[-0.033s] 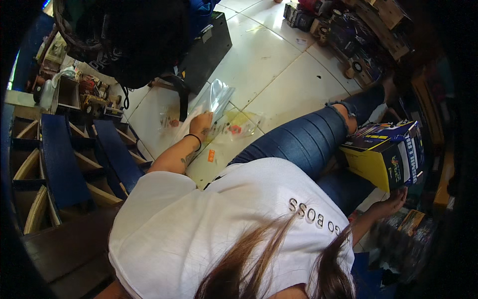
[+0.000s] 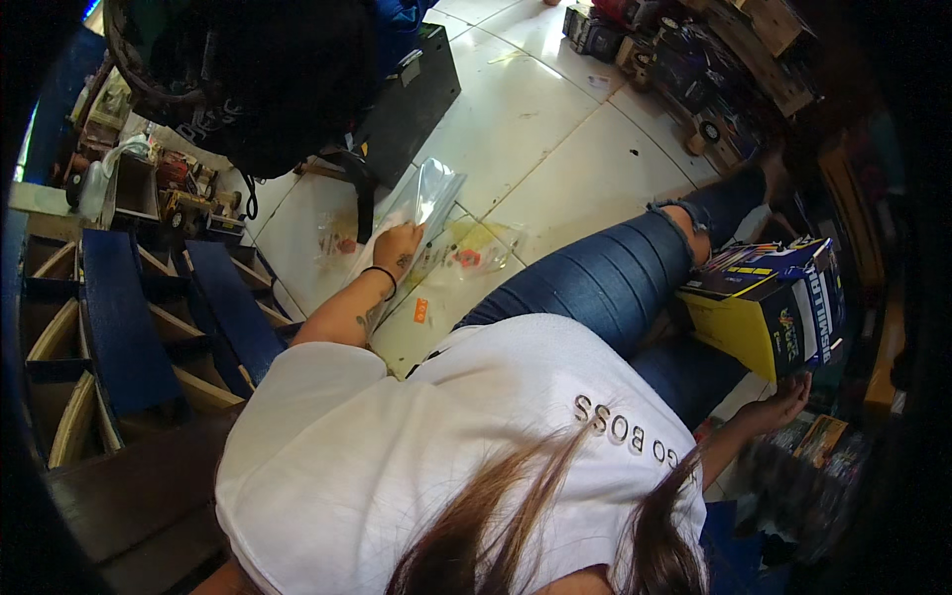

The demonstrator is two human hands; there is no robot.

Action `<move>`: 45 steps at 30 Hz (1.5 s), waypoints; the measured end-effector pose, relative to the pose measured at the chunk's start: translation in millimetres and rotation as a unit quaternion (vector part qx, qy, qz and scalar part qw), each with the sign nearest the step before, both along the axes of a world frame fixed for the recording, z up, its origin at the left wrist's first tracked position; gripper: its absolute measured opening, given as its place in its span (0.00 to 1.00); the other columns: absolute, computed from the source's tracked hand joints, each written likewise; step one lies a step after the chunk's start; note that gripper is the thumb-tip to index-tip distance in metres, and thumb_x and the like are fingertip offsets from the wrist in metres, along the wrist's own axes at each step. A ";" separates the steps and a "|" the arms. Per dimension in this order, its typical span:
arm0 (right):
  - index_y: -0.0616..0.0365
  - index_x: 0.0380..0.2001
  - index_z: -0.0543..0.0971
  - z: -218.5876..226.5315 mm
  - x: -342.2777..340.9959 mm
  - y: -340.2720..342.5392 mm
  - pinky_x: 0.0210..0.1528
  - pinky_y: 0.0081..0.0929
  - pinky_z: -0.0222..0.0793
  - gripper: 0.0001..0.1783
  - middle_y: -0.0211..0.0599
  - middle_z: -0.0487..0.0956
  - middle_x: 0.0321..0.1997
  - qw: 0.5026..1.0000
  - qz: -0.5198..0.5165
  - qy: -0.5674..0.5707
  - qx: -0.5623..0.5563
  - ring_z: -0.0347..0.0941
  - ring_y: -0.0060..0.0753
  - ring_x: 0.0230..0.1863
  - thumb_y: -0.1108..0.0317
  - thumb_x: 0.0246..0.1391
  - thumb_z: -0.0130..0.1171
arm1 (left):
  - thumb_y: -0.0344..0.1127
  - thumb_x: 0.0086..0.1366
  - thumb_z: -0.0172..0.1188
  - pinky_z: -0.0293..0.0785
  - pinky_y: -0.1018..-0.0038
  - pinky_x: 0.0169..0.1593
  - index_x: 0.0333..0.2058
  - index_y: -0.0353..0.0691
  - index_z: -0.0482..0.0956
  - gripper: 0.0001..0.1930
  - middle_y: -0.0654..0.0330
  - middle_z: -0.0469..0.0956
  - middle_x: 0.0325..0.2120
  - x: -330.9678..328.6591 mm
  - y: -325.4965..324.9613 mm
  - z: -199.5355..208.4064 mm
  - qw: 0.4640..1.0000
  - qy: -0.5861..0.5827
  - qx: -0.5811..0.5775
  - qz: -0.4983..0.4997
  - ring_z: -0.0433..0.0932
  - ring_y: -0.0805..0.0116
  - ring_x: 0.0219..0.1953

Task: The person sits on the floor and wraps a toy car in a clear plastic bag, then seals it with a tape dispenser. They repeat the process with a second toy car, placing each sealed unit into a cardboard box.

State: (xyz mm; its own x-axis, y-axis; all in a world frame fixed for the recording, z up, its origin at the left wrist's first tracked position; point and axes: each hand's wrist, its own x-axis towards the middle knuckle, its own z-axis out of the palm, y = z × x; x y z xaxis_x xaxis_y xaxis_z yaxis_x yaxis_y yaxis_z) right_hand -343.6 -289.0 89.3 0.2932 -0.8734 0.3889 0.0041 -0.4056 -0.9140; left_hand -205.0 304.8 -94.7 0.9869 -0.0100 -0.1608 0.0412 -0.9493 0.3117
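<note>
On the left, my left hand [image 2: 400,247], with a dark band at the wrist, is closed on a clear plastic sheet [image 2: 436,193] lying along the pale floor. More clear plastic with red and yellow print [image 2: 466,257] lies flat beside it, and a small orange label [image 2: 421,310] is nearer me. At the right my right hand [image 2: 778,405] has its fingers stretched out and slightly bent, at the lower corner of a boxy model truck body [image 2: 739,332]. This is yellow, dark blue and black with lettering, and leans by my leg. Whether the fingers bear it I cannot tell.
Blue-painted wooden frames with curved slats [image 2: 134,327] fill the left. Small model trucks [image 2: 183,203] stand beyond them, others [image 2: 694,89] at the far right. A dark panel [image 2: 416,99] and a large black shape with pale lettering [image 2: 248,89] stand ahead.
</note>
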 end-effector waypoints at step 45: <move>0.59 0.34 0.80 -47.6 121.3 279.5 0.34 0.22 0.69 0.13 0.30 0.78 0.28 0.581 0.698 0.010 0.418 0.72 0.21 0.28 0.60 0.60 0.57 | 0.54 0.68 0.42 0.58 0.65 0.62 0.60 0.34 0.62 0.31 0.53 0.66 0.57 47.5 -83.1 110.7 0.833 0.110 -0.541 0.033 0.65 0.62 0.59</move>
State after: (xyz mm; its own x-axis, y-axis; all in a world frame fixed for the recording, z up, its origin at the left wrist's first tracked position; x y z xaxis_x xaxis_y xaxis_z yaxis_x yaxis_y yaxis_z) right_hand -222.3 -9.5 41.7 0.9403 0.3399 -0.0158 -0.2183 0.5671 -0.7942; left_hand -157.5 221.8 16.0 0.9387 -0.2144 -0.2700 0.2510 -0.1117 0.9615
